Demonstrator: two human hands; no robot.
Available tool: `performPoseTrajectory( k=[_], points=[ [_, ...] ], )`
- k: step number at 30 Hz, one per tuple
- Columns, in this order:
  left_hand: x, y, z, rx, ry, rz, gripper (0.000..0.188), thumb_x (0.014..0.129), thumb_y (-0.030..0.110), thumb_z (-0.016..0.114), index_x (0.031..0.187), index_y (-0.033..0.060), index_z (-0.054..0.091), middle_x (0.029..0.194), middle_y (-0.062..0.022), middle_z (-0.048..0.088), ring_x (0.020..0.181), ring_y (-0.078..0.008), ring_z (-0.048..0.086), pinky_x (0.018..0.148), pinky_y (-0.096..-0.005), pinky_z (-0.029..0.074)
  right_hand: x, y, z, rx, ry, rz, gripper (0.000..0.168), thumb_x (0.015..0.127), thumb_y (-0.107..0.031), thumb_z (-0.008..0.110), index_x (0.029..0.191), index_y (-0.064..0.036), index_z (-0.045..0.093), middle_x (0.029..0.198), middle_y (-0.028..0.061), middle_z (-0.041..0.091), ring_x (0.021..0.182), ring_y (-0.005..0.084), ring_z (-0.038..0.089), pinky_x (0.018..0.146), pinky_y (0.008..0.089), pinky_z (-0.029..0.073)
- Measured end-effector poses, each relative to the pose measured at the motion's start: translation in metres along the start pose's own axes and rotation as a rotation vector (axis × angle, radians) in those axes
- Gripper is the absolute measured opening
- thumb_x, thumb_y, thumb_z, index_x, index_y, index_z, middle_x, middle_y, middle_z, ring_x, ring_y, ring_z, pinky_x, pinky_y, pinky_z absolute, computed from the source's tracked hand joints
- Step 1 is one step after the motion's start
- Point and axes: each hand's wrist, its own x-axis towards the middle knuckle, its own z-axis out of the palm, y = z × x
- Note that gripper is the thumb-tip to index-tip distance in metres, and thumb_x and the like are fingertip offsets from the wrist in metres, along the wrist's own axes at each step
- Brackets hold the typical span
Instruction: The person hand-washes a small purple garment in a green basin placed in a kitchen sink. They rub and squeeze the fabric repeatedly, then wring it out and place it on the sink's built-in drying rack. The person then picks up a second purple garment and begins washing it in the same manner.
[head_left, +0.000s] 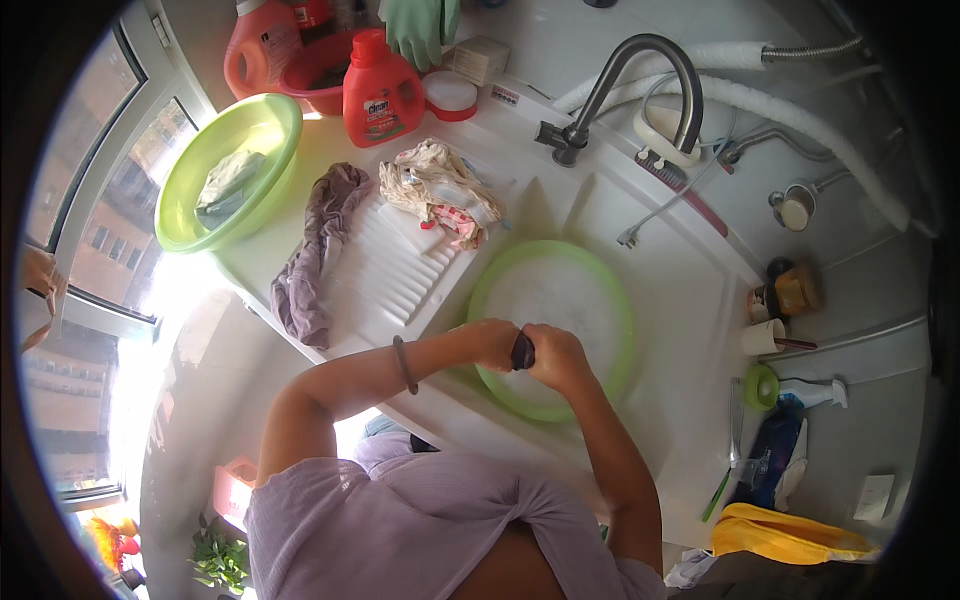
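My left hand (491, 343) and my right hand (556, 355) are closed side by side on a small dark cloth (523, 351), which shows only in the gap between my fists. Both are above a green-rimmed basin (624, 330) in the sink, and the basin holds whitish, cloudy water (555, 300). Left of it, a ribbed washboard (401, 281) is built into the counter. At its far end lies a heap of cream and red-checked cloth (442, 187). A twisted greyish-purple garment (319, 255) stretches along the washboard's left side.
A green basin (259, 210) with pale cloth leans at the counter's left edge. Behind are a red detergent bottle (382, 97) and a red basin (315, 94). A grey faucet (622, 60) arches over the back. A brush (667, 174) and plug (628, 238) lie right; a yellow cloth (780, 534) hangs nearby.
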Motion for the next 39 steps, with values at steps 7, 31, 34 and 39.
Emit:
performPoseTrajectory(
  k=[7,31,34,39],
  points=[
    [-0.024,-0.026,-0.008,0.146,0.363,0.077,0.047,0.066,0.004,0.062,0.108,0.0066,0.041,0.096,-0.0151,0.054,0.096,-0.035,0.053,0.08,-0.0419,0.043,-0.001,-0.02,-0.013,0.43,-0.114,-0.001,0.052,0.069,-0.002,0.062,0.118,-0.007,0.044,0.106,0.0187,0.049,0.097,0.035,0.052,0.082,0.0388,0.042],
    [-0.11,-0.147,-0.084,0.519,1.072,-0.567,0.058,0.074,0.009,0.055,0.129,0.0106,0.037,0.129,-0.0097,0.043,0.123,-0.0268,0.038,0.103,-0.0499,0.024,0.124,-0.125,0.065,-0.125,0.365,-0.465,0.044,0.076,-0.016,0.059,0.118,-0.009,0.051,0.132,0.0082,0.039,0.115,0.0291,0.039,0.095,0.0429,0.031],
    [-0.114,-0.154,-0.075,0.469,1.039,-0.677,0.068,0.075,0.023,0.059,0.135,0.011,0.029,0.135,-0.012,0.036,0.128,-0.0288,0.03,0.104,-0.051,0.02,0.123,-0.125,0.066,-0.13,0.307,-0.424,0.045,0.077,-0.021,0.061,0.119,-0.011,0.052,0.139,0.0048,0.032,0.121,0.0271,0.034,0.098,0.0453,0.025],
    [-0.119,-0.13,-0.074,0.433,1.246,-0.812,0.065,0.078,0.031,0.059,0.134,0.0113,0.031,0.127,-0.0164,0.044,0.116,-0.0334,0.043,0.094,-0.049,0.034,0.12,-0.12,0.057,-0.098,0.275,-0.431,0.045,0.077,-0.021,0.062,0.12,-0.013,0.051,0.142,0.0039,0.028,0.125,0.0263,0.03,0.099,0.0477,0.023]
  ],
)
